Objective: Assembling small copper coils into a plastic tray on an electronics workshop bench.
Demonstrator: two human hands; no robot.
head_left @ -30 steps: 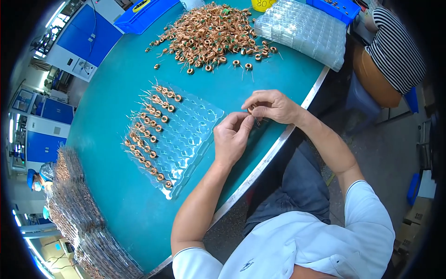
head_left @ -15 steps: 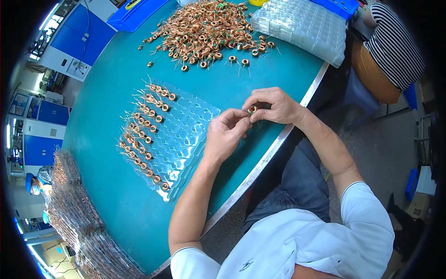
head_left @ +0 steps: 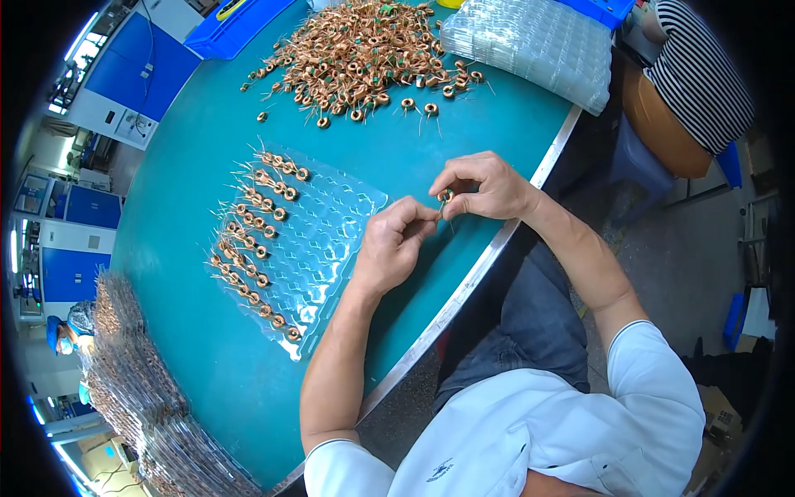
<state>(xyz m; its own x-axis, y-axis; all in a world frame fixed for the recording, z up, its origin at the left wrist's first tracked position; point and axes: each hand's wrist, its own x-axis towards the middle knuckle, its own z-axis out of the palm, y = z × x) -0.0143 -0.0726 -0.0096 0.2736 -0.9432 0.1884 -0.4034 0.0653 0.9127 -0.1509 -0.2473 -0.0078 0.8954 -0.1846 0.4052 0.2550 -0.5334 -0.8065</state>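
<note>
Between thumb and fingers, my right hand [head_left: 490, 187] holds a copper-wound toroid coil [head_left: 445, 196] above the green table, near its front edge. My left hand [head_left: 392, 242] is closed in a pinch beside it, thumb and forefinger on a thin wire lead of that coil. To the left of my hands lies a clear plastic blister tray [head_left: 331, 240]. Its left part carries rows of copper coils [head_left: 252, 219] with their leads pointing left; the pockets nearer my left hand hold none.
A big heap of copper coils [head_left: 352, 62] covers the table's far side. Stacked clear trays [head_left: 530, 50] stand far right, near a person in a striped top [head_left: 704, 74]. Filled trays [head_left: 137, 373] pile up at the left edge. A blue bin [head_left: 236, 29] stands far left.
My left hand has drawn slightly away from the right, its fingertips now on the coil's lead instead of at its ring. The coil shows more openly in my right fingers.
</note>
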